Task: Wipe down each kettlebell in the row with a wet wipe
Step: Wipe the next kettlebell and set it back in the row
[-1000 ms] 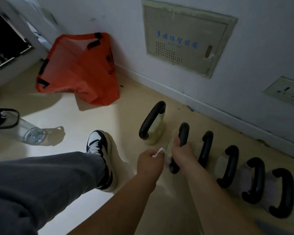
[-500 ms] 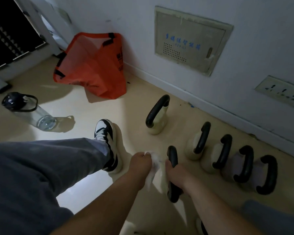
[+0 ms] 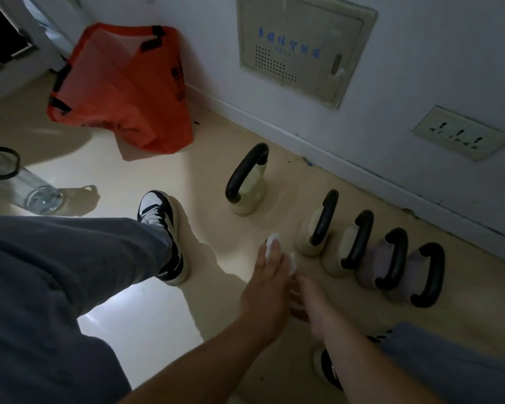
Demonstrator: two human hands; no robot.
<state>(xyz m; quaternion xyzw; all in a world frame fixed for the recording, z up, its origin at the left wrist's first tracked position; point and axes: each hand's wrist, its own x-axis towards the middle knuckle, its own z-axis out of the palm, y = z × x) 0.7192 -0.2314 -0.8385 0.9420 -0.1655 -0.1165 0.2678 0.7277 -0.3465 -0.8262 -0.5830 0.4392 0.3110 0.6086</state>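
The second kettlebell, gripped in its place in the row a second ago and dragged out toward the person half a second ago, now sits in front of the large cream kettlebell with the black loop handle [image 3: 247, 182], nearer the camera and almost wholly hidden under the two hands. The left hand [image 3: 270, 284], which earlier only pinched the crumpled white wet wipe [image 3: 273, 246] beside the handle, now lies on top of it. Its fingers [image 3: 267, 262] are stretched forward and close together over the wipe, which peeks out past the fingertips and along the side toward the row. The right hand [image 3: 303, 295] is blurred and partly tucked behind the left wrist. It seems to steady the weight, but I cannot tell how its fingers lie. I judge that wiping of this kettlebell has just begun, on its handle. Of the weight itself only a dark sliver by the wipe shows, so its body cannot be judged. Past the gap it left, to the right of the large cream kettlebell, four smaller ones stand side by side along the wall: a cream one [image 3: 311, 237], another cream one [image 3: 340, 252], then two greyish ones [image 3: 372, 266] [image 3: 411, 269], all with black handles. They look untouched and probably remain to be wiped.
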